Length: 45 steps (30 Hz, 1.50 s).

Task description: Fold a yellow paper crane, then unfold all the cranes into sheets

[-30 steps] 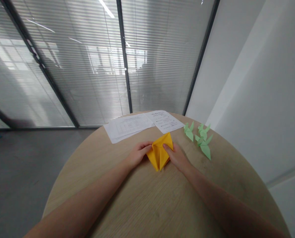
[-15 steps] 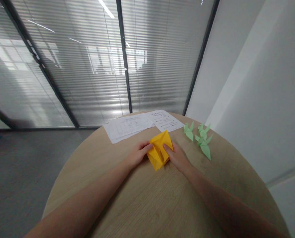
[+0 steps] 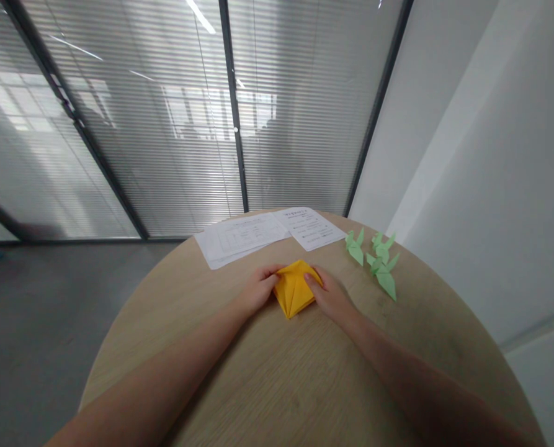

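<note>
left hand [image 3: 259, 289] + right hand [image 3: 329, 293]: I'm pinching yellow origami paper [image 3: 294, 289], thumbs and fingers barely parted | where: it's sitting between them, nearside of the printed sheets [image 3: 246, 237] | change: split bottom's now showing one point, so folding's seemingly progressing

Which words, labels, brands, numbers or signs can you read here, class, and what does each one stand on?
None can be read for certain.
Left printed sheet: faint print with ruled lines, too small and blurred to read.
Right printed sheet: a heading and lines of print, too small and blurred to read.
Yellow folded paper and green folded figures: no lettering visible.
</note>
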Motion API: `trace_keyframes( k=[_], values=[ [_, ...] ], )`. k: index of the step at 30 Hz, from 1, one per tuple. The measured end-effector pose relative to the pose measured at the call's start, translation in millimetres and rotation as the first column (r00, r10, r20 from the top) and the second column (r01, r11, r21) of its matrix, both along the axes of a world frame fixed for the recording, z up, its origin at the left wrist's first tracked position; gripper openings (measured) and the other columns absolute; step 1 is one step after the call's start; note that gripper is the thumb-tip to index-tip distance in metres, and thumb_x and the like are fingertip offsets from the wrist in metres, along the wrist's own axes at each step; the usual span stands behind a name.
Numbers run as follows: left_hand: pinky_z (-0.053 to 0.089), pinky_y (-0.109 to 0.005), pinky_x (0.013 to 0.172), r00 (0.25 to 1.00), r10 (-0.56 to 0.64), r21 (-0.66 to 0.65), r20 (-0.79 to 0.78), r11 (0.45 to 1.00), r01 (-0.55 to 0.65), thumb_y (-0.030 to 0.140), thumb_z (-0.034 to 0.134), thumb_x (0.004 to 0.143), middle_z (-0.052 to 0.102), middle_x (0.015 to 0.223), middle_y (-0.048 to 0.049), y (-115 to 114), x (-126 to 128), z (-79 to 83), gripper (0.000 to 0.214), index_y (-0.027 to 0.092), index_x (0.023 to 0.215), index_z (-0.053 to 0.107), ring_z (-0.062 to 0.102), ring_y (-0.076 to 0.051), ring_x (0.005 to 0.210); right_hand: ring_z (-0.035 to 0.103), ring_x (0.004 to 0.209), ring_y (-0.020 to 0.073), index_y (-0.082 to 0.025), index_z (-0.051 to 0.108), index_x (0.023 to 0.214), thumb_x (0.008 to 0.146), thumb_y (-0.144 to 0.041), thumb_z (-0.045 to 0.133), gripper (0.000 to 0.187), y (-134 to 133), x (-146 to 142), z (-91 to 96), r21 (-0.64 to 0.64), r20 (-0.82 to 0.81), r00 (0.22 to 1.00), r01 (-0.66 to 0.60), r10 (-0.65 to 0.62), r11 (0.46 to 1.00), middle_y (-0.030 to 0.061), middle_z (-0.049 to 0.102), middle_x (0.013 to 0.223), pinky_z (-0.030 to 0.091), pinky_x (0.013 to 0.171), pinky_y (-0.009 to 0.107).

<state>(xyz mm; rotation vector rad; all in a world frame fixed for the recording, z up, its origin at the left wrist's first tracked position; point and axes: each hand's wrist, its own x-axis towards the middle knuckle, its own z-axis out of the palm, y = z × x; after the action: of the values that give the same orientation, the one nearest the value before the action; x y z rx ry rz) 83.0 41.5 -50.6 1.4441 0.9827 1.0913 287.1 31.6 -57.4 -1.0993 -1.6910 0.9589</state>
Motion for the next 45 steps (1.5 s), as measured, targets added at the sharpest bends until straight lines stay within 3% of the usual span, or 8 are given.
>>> trace_keyframes(
  k=[11, 17, 20, 24, 28, 32, 42, 45],
  values=[
    [0.052, -0.038, 0.084, 0.994, 0.104, -0.056, -0.023, 0.993, -0.105, 0.045, 0.059, 0.085, 0.077, 0.095, -0.0086, -3, 3, 4.6, 0.034, 0.015, 0.094, 0.073, 0.068, -0.027, 0.090, 0.063, 0.116, 0.0242, -0.023, 0.065, 0.126, 0.097, -0.041, 0.050, 0.037, -5, 0, 3.5, 0.182, 0.094, 0.992, -0.105, 0.089, 0.978, 0.0097, 0.068, 0.127, 0.048, 0.101, 0.039],
    [0.049, -0.040, 0.096, 0.996, 0.091, -0.026, -0.022, 0.995, -0.092, 0.065, 0.043, 0.091, 0.078, 0.099, -0.0085, -3, 1, 3.7, 0.059, 0.017, 0.098, 0.076, 0.068, -0.030, 0.100, 0.069, 0.093, 0.0256, -0.022, 0.071, 0.107, 0.100, -0.053, 0.040, 0.045, -4, 2, 1.2, -0.007, -0.006, 1.000, -0.005, 0.005, 1.000, 0.0097, 0.075, 0.102, 0.056, 0.082, 0.037],
    [0.046, -0.041, 0.100, 0.995, 0.096, 0.000, -0.039, 0.995, -0.096, 0.058, 0.040, 0.092, 0.078, 0.101, -0.0086, -3, -1, 5.3, 0.056, 0.016, 0.096, 0.077, 0.067, -0.030, 0.104, 0.071, 0.092, 0.0267, -0.022, 0.071, 0.103, 0.099, -0.060, 0.038, 0.050, -1, 2, -2.0, -0.089, -0.077, 0.996, 0.047, -0.054, 0.995, 0.0102, 0.075, 0.099, 0.057, 0.078, 0.037],
    [0.041, -0.041, 0.108, 0.978, 0.192, 0.054, -0.080, 0.981, -0.188, 0.040, 0.051, 0.085, 0.077, 0.112, -0.0076, -4, -3, 6.7, 0.037, 0.019, 0.095, 0.079, 0.063, -0.030, 0.115, 0.071, 0.095, 0.0278, -0.023, 0.071, 0.097, 0.097, -0.063, 0.039, 0.052, 0, 1, -4.2, -0.104, -0.085, 0.994, 0.059, -0.068, 0.993, 0.0106, 0.076, 0.101, 0.058, 0.079, 0.038],
    [0.046, -0.042, 0.103, 0.998, 0.056, -0.032, 0.018, 0.998, -0.055, 0.034, 0.058, 0.080, 0.077, 0.110, -0.0082, -5, 0, 5.8, 0.033, 0.018, 0.101, 0.078, 0.067, -0.029, 0.108, 0.071, 0.098, 0.0282, -0.022, 0.070, 0.099, 0.097, -0.062, 0.039, 0.051, -2, 0, -1.2, -0.118, -0.099, 0.994, 0.041, -0.053, 0.992, 0.0115, 0.075, 0.103, 0.057, 0.082, 0.038],
    [0.049, -0.041, 0.097, 0.996, -0.033, -0.077, 0.079, 0.996, 0.040, 0.036, 0.065, 0.082, 0.078, 0.106, -0.0088, -5, 2, 6.1, 0.032, 0.018, 0.106, 0.076, 0.069, -0.027, 0.100, 0.070, 0.097, 0.0281, -0.022, 0.070, 0.099, 0.097, -0.063, 0.040, 0.051, -4, 0, 2.0, -0.111, -0.066, 0.996, 0.044, -0.052, 0.993, 0.0111, 0.075, 0.101, 0.056, 0.082, 0.038],
    [0.048, -0.040, 0.094, 0.995, 0.091, -0.035, -0.036, 0.995, -0.093, 0.057, 0.054, 0.090, 0.077, 0.103, -0.0101, -3, -1, 3.5, 0.048, 0.015, 0.097, 0.077, 0.067, -0.029, 0.100, 0.068, 0.106, 0.0299, -0.022, 0.070, 0.104, 0.096, -0.063, 0.042, 0.051, 1, 1, -4.9, -0.107, -0.090, 0.994, 0.048, -0.058, 0.993, 0.0122, 0.074, 0.106, 0.054, 0.089, 0.041],
    [0.049, -0.039, 0.091, 0.998, 0.060, -0.054, -0.012, 0.997, -0.061, 0.059, 0.055, 0.090, 0.077, 0.102, -0.0103, -3, 0, 3.2, 0.049, 0.015, 0.096, 0.076, 0.068, -0.027, 0.096, 0.068, 0.105, 0.0306, -0.020, 0.070, 0.104, 0.096, -0.066, 0.041, 0.055, 1, 1, -4.7, -0.123, -0.083, 0.995, 0.053, -0.064, 0.991, 0.0132, 0.074, 0.105, 0.054, 0.090, 0.042]
  ],
)
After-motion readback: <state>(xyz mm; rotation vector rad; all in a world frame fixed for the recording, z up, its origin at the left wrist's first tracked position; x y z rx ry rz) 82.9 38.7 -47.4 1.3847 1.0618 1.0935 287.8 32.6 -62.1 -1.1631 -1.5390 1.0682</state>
